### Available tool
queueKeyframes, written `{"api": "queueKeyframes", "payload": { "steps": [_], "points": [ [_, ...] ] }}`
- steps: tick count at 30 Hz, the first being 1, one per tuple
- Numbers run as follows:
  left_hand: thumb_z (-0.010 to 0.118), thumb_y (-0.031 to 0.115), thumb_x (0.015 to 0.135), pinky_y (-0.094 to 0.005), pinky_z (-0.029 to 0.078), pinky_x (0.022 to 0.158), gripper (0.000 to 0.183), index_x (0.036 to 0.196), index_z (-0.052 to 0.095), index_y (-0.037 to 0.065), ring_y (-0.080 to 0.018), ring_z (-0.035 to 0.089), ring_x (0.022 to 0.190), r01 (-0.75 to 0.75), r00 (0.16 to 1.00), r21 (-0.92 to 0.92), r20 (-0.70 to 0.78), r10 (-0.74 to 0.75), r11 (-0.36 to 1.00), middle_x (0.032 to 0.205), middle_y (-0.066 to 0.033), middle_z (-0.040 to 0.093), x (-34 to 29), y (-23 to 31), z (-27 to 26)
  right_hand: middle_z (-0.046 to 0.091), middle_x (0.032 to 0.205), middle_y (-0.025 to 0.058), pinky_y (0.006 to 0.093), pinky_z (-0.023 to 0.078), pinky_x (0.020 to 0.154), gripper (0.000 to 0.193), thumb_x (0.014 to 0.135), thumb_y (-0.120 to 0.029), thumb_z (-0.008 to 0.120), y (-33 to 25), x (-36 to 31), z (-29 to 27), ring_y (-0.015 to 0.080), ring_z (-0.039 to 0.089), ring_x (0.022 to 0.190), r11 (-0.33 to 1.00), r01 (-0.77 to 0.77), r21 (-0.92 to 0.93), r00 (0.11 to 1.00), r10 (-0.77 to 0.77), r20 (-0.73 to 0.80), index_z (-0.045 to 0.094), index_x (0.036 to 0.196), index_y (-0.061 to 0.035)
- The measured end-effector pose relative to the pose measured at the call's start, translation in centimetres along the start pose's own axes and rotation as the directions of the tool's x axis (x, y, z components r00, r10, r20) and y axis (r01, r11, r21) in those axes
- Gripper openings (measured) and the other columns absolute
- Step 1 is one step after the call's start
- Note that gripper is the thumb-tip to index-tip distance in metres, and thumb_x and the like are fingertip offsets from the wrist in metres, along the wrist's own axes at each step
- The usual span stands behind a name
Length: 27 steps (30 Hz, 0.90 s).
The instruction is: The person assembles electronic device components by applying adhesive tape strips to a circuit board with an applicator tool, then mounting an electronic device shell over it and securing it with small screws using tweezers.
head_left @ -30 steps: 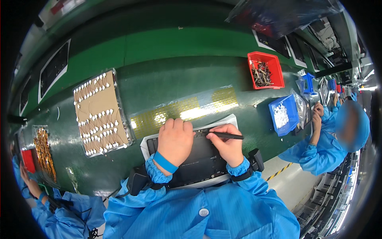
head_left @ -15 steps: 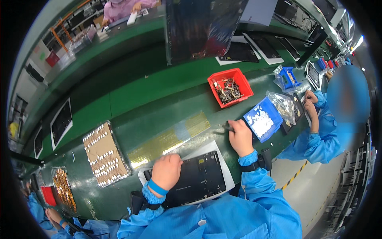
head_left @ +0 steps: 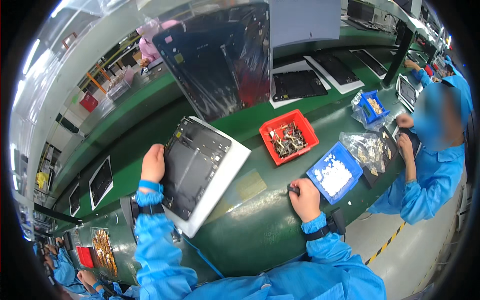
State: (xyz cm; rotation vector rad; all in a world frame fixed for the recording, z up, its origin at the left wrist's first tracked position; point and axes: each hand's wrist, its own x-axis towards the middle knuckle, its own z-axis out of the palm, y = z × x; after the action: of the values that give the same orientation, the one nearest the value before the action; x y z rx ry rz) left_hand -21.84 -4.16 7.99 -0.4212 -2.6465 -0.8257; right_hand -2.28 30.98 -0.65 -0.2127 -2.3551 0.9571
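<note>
My left hand [head_left: 153,164] grips the left edge of a black tablet housing [head_left: 196,165]. The housing lies over a white sheet [head_left: 231,162], and the two are raised together, tilted above the bench. My right hand [head_left: 305,198] is closed around a small black object [head_left: 294,190]; only its end shows, so its kind is unclear. Just beyond that hand is a blue bin [head_left: 359,171] of small white pieces. A red bin [head_left: 309,134] with many small dark and metallic parts stands farther back.
More black housings [head_left: 298,85] on white sheets line the back shelf. A plastic-covered housing [head_left: 220,60] hangs ahead. Yellowish strips [head_left: 251,185] lie on the green bench [head_left: 250,227]. A co-worker [head_left: 435,165] sits at the right beside a clear bag [head_left: 361,146]; other people work at the left.
My left hand has lifted the housing and white sheet off the bench in front of me, moving them left and forward. The right hand stays beside the blue bin.
</note>
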Motion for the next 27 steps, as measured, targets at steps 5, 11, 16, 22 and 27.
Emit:
{"api": "queueKeyframes", "payload": {
  "steps": [5, 11, 16, 22, 27],
  "points": [
    [0.041, 0.017, 0.088, -0.0426, 0.043, 0.077, 0.022, 0.095, 0.055, 0.003, -0.0389, 0.054, 0.091, -0.035, 0.999, 0.286, -0.003, 0.037, 0.958, 0.093, -0.0207, 0.058, 9.5, -8.6, 2.3, 0.056, 0.073, 0.0099, 0.0385, 0.045, 0.055, 0.017, 0.062, -0.001, 0.063, -0.6, -0.2, 0.1, 0.0303, 0.057, 0.064, 1.000, -0.015, 0.016, 0.997, 0.013, 0.073, 0.056, 0.076, -0.0073],
    [0.046, 0.024, 0.085, -0.0438, 0.041, 0.084, 0.019, 0.099, 0.059, 0.020, -0.0345, 0.050, 0.105, 0.345, 0.918, 0.672, -0.095, -0.386, 0.655, 0.111, -0.0080, 0.057, 14.7, -2.5, 6.9, 0.056, 0.072, 0.0091, 0.0375, 0.045, 0.053, 0.019, 0.060, -0.002, 0.064, -0.1, -0.7, 0.1, 0.0291, 0.057, 0.063, 0.999, 0.012, -0.033, 0.997, -0.009, 0.080, 0.056, 0.076, -0.0079],
    [0.042, 0.025, 0.088, -0.0377, 0.037, 0.092, 0.027, 0.110, 0.055, 0.016, -0.0308, 0.049, 0.109, 0.025, 0.935, 0.368, 0.320, -0.152, 0.929, 0.116, -0.0104, 0.054, 10.2, -0.2, 15.9, 0.057, 0.072, 0.0092, 0.0359, 0.046, 0.053, 0.018, 0.061, -0.003, 0.065, 0.0, -0.6, 0.0, 0.0287, 0.057, 0.062, 1.000, 0.011, 0.002, 0.997, -0.011, 0.072, 0.056, 0.076, -0.0072],
    [0.036, 0.027, 0.092, -0.0292, 0.035, 0.094, 0.036, 0.117, 0.050, 0.006, -0.0231, 0.052, 0.105, -0.327, 0.769, -0.277, 0.478, 0.425, 0.904, 0.116, -0.0153, 0.054, 12.4, 11.4, 27.7, 0.059, 0.071, 0.0098, 0.0342, 0.047, 0.051, 0.013, 0.065, -0.005, 0.066, 0.0, -0.3, 0.6, 0.0283, 0.058, 0.059, 0.999, 0.037, 0.010, 0.999, -0.037, 0.030, 0.058, 0.075, -0.0063],
    [0.041, 0.026, 0.089, -0.0318, 0.037, 0.094, 0.034, 0.115, 0.052, 0.006, -0.0235, 0.051, 0.104, -0.031, 0.875, -0.261, 0.460, 0.152, 0.965, 0.115, -0.0160, 0.054, 9.6, 8.3, 28.2, 0.059, 0.071, 0.0095, 0.0344, 0.048, 0.053, 0.013, 0.064, -0.003, 0.065, -0.3, -0.3, 0.2, 0.0278, 0.059, 0.061, 0.998, 0.065, -0.002, 0.997, -0.065, 0.043, 0.058, 0.074, -0.0063]
  ]
}}
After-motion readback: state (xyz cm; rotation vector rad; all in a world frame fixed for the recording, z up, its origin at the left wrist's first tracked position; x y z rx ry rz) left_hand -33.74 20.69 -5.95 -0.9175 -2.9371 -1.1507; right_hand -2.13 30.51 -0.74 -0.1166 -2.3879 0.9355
